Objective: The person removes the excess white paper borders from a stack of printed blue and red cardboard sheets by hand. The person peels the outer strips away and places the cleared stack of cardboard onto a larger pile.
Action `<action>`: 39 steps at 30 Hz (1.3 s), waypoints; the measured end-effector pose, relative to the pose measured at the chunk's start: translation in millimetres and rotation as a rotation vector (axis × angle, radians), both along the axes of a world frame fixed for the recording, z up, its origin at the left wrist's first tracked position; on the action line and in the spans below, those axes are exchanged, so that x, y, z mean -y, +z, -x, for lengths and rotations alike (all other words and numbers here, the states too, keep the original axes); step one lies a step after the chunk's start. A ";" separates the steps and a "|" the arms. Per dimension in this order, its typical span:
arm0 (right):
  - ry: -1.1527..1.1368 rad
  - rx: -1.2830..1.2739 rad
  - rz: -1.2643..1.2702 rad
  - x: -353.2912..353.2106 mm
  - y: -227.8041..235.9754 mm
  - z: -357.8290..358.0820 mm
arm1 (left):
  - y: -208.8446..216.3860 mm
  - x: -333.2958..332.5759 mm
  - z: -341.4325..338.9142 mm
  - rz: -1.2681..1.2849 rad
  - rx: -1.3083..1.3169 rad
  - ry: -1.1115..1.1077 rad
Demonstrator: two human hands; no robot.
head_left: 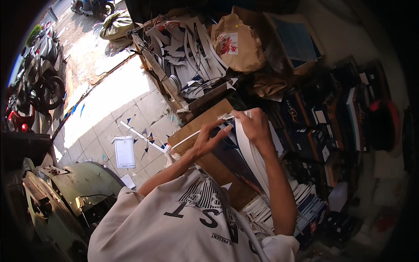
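Observation:
Bent sheets of white and dark blue paper (252, 161) stand curved in front of my chest. My right hand (255, 129) is closed over their upper edge, thumb toward the left. Close by on the left, my left hand (209, 137) has its fingers curled around a narrow white paper strip (187, 138) that sticks out past the knuckles. Its fingertips are near the dark blue part of the sheets. Below both hands lies a brown board-like surface (233, 185), with a small white scrap on it.
A wooden crate (159, 83) full of paper offcuts stands ahead, beside a brown paper bag (239, 43). Dark boxes (301, 109) and stacked booklets (305, 196) are at right. A greenish machine (83, 183) stands at left. Scraps and a white sheet (125, 151) lie on the tiles.

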State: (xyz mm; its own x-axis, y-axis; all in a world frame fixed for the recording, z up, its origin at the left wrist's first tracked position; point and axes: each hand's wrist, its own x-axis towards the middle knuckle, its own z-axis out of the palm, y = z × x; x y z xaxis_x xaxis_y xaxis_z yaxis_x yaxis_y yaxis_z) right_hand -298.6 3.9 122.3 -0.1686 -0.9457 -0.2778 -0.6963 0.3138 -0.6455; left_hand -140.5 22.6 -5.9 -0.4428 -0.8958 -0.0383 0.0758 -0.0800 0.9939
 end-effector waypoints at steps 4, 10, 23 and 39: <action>-0.226 0.475 -0.386 -2.9 2.0 7.0 | -19.1 -1.5 16.1 0.174 -0.051 0.167; -0.241 0.564 0.023 -15.2 -17.3 15.8 | -3.0 2.3 6.9 0.206 -0.131 0.094; -0.197 0.071 0.222 -33.1 -7.5 -23.7 | 18.1 13.0 25.2 0.089 0.202 0.248; -0.702 1.137 -0.030 -52.8 -28.1 -8.2 | -4.6 17.2 13.2 -0.127 0.401 0.053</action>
State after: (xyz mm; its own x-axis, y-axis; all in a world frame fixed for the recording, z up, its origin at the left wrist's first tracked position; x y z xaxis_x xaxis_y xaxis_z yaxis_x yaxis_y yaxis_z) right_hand -290.4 56.7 94.2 -0.2758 -0.7455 -0.6067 0.5341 0.4059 -0.7416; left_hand -153.7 5.4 -10.5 -0.3237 -0.8940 -0.3096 -0.3075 -0.2101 0.9281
